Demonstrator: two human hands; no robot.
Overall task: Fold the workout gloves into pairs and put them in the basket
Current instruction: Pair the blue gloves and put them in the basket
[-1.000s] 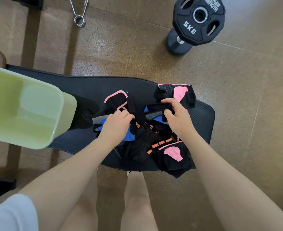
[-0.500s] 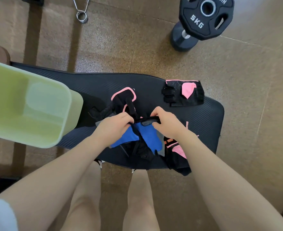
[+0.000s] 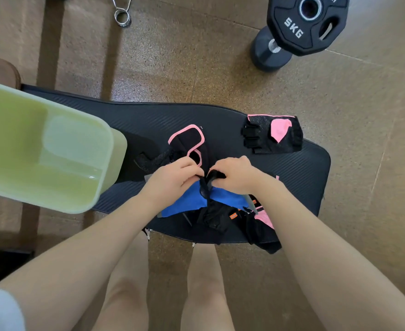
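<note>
Two blue gloves (image 3: pixel 184 204) hang folded together over the black bench pad (image 3: pixel 149 120). My left hand (image 3: pixel 173 180) and my right hand (image 3: pixel 235 175) pinch their black top edges side by side. A black glove with orange tabs (image 3: pixel 214 217) lies under them. Black-and-pink gloves lie around: one behind my hands (image 3: pixel 187 142), one at the far right (image 3: pixel 274 133), one partly under my right forearm (image 3: pixel 263 223). The pale green basket (image 3: pixel 53 199) stands on the pad's left end, with nothing visible inside.
A 5 kg dumbbell (image 3: pixel 304 25) stands on the brown floor beyond the pad's right end. A metal spring clip (image 3: pixel 122 14) lies at the top of the floor. My bare knees (image 3: pixel 204 283) are just below the pad's near edge.
My hands lifted the blue gloves out of the pile and have come close together, bringing the two halves against each other. The far-right pink glove lies free.
</note>
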